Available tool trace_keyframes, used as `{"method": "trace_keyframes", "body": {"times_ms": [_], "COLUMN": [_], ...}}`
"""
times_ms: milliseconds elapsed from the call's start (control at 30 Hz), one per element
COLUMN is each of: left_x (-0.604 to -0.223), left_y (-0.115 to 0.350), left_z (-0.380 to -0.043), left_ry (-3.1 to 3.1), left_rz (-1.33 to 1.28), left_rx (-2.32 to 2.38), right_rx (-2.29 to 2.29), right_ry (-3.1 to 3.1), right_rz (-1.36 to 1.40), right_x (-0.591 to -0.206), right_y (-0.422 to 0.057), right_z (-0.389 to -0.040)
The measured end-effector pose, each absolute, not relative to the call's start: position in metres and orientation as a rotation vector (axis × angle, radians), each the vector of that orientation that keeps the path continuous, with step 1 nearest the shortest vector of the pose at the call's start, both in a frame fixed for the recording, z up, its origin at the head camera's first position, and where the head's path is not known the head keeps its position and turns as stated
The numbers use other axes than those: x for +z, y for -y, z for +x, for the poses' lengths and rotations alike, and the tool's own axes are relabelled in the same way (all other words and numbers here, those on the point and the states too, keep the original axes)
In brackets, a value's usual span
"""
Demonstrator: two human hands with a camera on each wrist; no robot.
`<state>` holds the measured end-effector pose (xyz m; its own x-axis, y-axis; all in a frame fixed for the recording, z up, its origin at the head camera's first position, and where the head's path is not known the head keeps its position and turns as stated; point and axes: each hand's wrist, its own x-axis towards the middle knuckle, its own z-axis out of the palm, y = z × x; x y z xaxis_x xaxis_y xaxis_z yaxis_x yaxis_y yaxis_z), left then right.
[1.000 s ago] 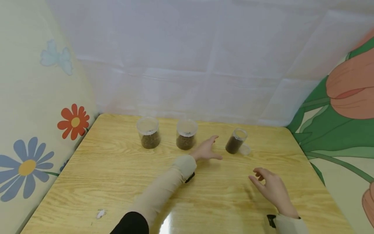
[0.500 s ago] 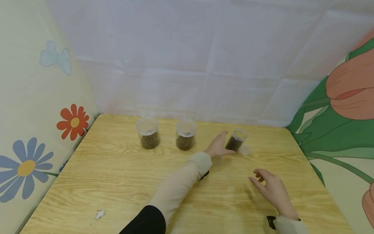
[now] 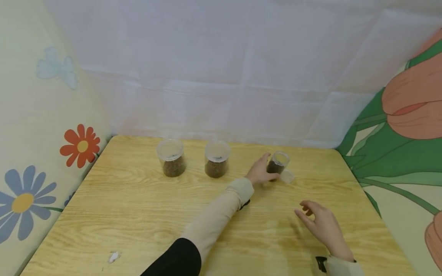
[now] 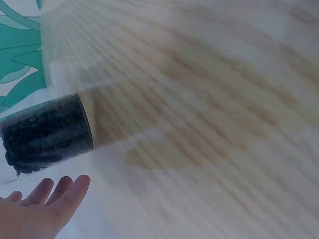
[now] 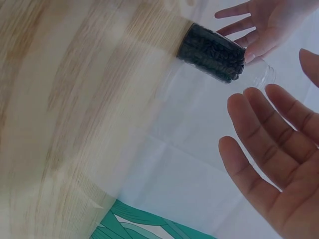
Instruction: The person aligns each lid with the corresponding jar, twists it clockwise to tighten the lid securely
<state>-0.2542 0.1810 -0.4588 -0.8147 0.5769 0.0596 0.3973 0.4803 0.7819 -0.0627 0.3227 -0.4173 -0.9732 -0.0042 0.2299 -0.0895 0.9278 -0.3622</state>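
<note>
A clear open-topped jar [image 3: 278,162], part filled with dark bean-like pieces [image 5: 212,52], stands at the back right of the table. My left hand [image 3: 259,171] is at the jar's left side, thumb across its near side and fingers reaching behind. In the left wrist view the left hand's fingers [image 4: 70,199] look straight and spread beside the jar. A clear round lid [image 3: 287,176] lies right of the jar. My right hand [image 3: 322,226] is held over the table in front, fingers loosely bent around nothing, as the right wrist view also shows.
Two wider clear lidded jars with brown contents, a left jar [image 3: 171,158] and a middle jar [image 3: 216,159], stand along the back edge of the wooden table [image 3: 138,214]. A white cloth [image 3: 207,69] hangs behind; flowered panels flank both sides.
My left hand has moved right, from beside the middle jar to the open jar, with its thumb passing in front of it. The right hand stays in place.
</note>
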Motion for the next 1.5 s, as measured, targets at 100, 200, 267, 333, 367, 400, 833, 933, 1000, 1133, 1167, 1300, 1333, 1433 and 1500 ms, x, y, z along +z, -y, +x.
{"method": "trace_keyframes", "body": {"times_ms": [100,200,267,333,367,400,833,933,1000,1133,1167,1300,1333,1433,1500], "left_x": [-0.456,-0.455,-0.457,-0.458,-0.459,-0.459,-0.456,-0.456,-0.456,-0.455,-0.456,-0.458,-0.459,-0.462,-0.462], "left_y": [-0.183,-0.185,-0.186,-0.187,-0.188,-0.187,-0.178,-0.176,-0.174,-0.171,-0.170,-0.168,-0.167,-0.164,-0.162], "left_z": [-0.257,-0.258,-0.257,-0.258,-0.258,-0.258,-0.254,-0.253,-0.252,-0.251,-0.250,-0.250,-0.249,-0.249,-0.248], "left_ry": [-2.525,-2.532,-2.539,-2.553,-2.560,-2.565,-2.549,-2.558,-2.561,-2.560,-2.560,-2.572,-2.571,-2.571,-2.570], "left_rz": [0.877,0.927,0.950,0.965,0.971,0.976,1.001,1.030,1.049,1.084,1.089,1.111,1.111,1.110,1.115], "left_rx": [1.236,1.216,1.197,1.185,1.181,1.179,1.169,1.169,1.158,1.131,1.125,1.116,1.117,1.115,1.102], "right_rx": [0.553,0.546,0.538,0.530,0.532,0.531,0.557,0.552,0.545,0.540,0.541,0.543,0.543,0.543,0.542], "right_ry": [2.844,2.831,2.832,2.837,2.841,2.843,2.874,2.872,2.865,2.857,2.859,2.874,2.879,2.887,2.888], "right_rz": [0.082,0.089,0.090,0.094,0.096,0.096,0.087,0.094,0.102,0.109,0.109,0.098,0.095,0.086,0.084], "right_x": [-0.418,-0.420,-0.420,-0.421,-0.421,-0.421,-0.419,-0.420,-0.421,-0.422,-0.422,-0.420,-0.420,-0.419,-0.419], "right_y": [-0.322,-0.322,-0.323,-0.323,-0.323,-0.323,-0.322,-0.321,-0.321,-0.322,-0.322,-0.321,-0.320,-0.319,-0.319], "right_z": [-0.063,-0.063,-0.061,-0.061,-0.061,-0.061,-0.062,-0.062,-0.062,-0.061,-0.061,-0.061,-0.061,-0.061,-0.060]}}
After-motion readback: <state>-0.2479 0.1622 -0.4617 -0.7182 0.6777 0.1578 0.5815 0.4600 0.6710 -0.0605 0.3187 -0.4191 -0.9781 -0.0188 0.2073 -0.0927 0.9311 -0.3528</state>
